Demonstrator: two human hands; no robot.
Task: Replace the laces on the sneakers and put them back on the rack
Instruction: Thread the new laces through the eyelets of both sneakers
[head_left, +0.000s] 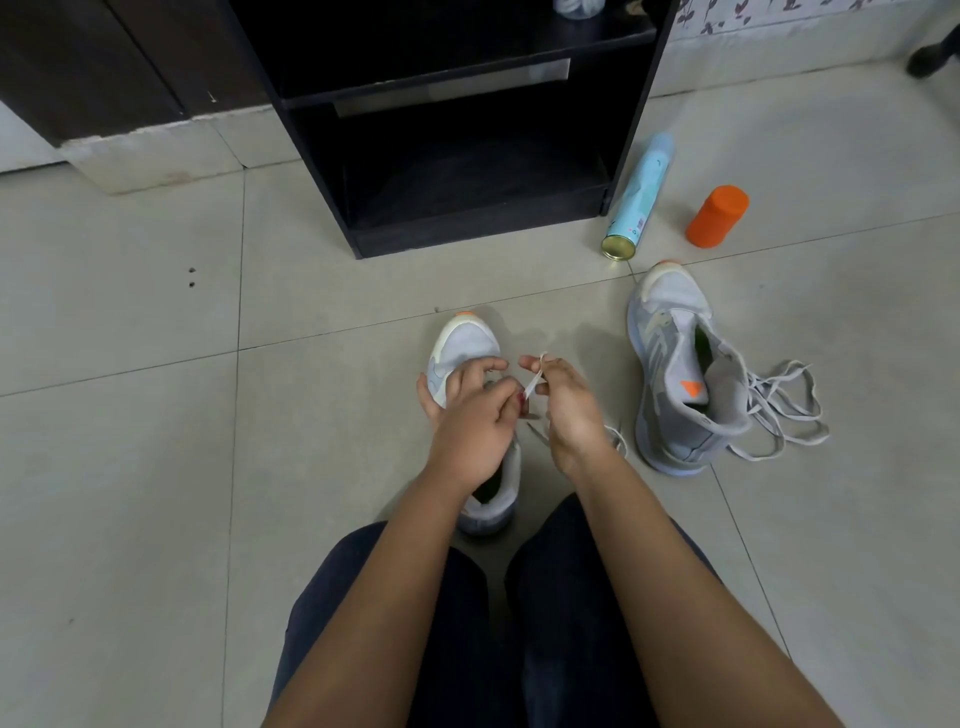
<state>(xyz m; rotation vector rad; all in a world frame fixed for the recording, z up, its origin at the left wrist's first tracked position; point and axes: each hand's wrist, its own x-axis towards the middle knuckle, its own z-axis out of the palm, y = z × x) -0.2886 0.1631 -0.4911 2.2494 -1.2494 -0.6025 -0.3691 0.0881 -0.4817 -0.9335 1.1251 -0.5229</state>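
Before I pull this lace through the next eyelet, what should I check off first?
1. Lace grip: ok. The right hand pinches the white lace at its fingertips.
2. Shoe steadied: ok. The left hand grips the near sneaker on the floor.
3. Target eyelet: cannot tell. Both hands hide the eyelets.
4. Second sneaker laced: not ok. A loose lace lies in a heap beside it.
5. Way to the rack: ok. The spray can lies off to its right side, not in front of the opening.
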